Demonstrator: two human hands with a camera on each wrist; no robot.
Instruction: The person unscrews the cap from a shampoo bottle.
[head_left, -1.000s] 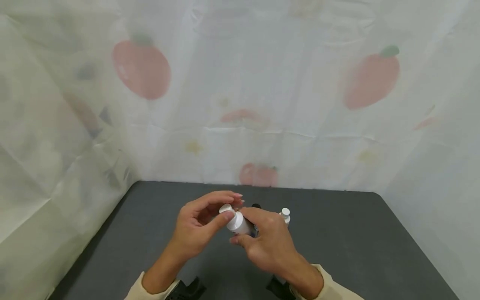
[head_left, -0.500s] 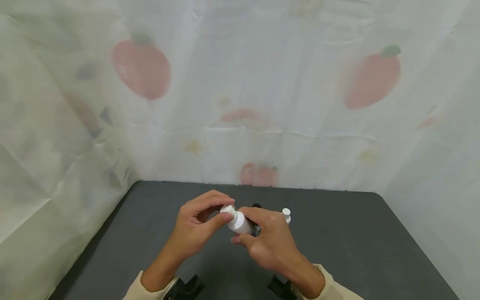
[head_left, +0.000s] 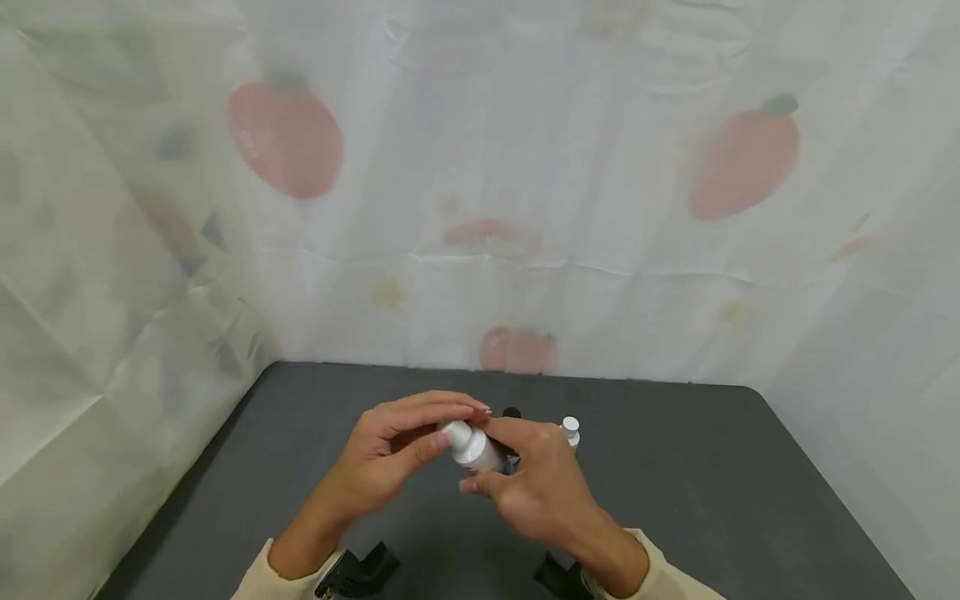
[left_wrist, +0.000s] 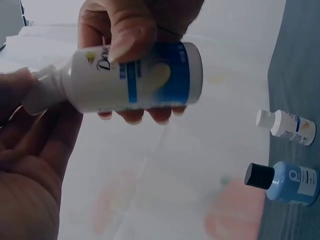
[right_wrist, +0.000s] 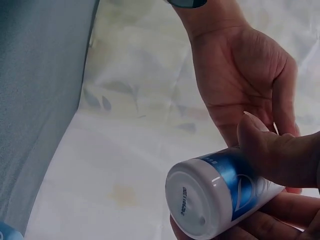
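Note:
A small white bottle (head_left: 482,454) with a blue-printed label is held tilted above the table, its white cap (head_left: 456,435) pointing toward the left hand. My right hand (head_left: 536,475) grips the body, thumb on one side and fingers round the other, covering part of the label. At the cap, my left hand (head_left: 397,442) pinches with its thumb on the near side and its fingers arched over the far side. The right wrist view shows the bottle's white base (right_wrist: 192,202) with a printed code. In the left wrist view, the cap (left_wrist: 44,91) is blurred.
Beyond the right hand stand a white-capped bottle (left_wrist: 295,127) and a blue bottle (left_wrist: 292,182) with a black cap, both on the dark grey table (head_left: 712,483). White fruit-printed sheeting (head_left: 585,167) encloses the table's back and sides.
The left hand's fingers close on the cap, then extend further over it, while its wrist shifts slightly left. The right hand and bottle stay almost in place.

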